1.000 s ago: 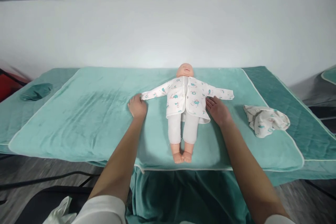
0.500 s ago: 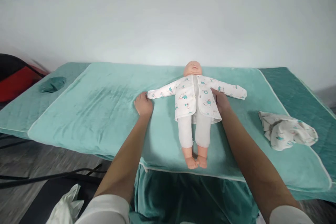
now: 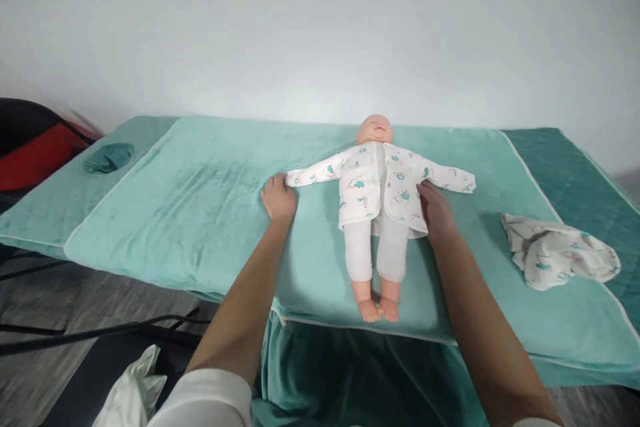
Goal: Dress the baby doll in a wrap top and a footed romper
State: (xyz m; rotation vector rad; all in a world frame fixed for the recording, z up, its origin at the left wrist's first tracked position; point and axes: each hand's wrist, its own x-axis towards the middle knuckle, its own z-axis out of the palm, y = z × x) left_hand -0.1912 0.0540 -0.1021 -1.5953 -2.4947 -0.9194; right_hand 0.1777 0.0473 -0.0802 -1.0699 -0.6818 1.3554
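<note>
A baby doll [image 3: 376, 130] lies on its back on a teal towel [image 3: 200, 213], arms spread, in a white printed jacket [image 3: 367, 187] and white trousers. My left hand [image 3: 278, 198] is at the end of the doll's left-side sleeve, fingers curled and pinching the cuff [image 3: 293, 179]. Along the jacket's right side, just under the other sleeve, my right hand [image 3: 436, 209] rests with fingers stretched flat against the cloth.
A crumpled printed garment [image 3: 560, 253] lies on the towel to the right. The darker green bed cover [image 3: 575, 160] has a round hollow [image 3: 107, 157] at far left. A red and black object [image 3: 30, 153] stands left. Cables [image 3: 100, 332] cross the floor; white cloth [image 3: 133, 393] sits bottom left.
The view has shifted left, so the doll sits further right in frame. My right hand moved from beside the jacket's hem up against its side; my left hand stayed at the cuff.
</note>
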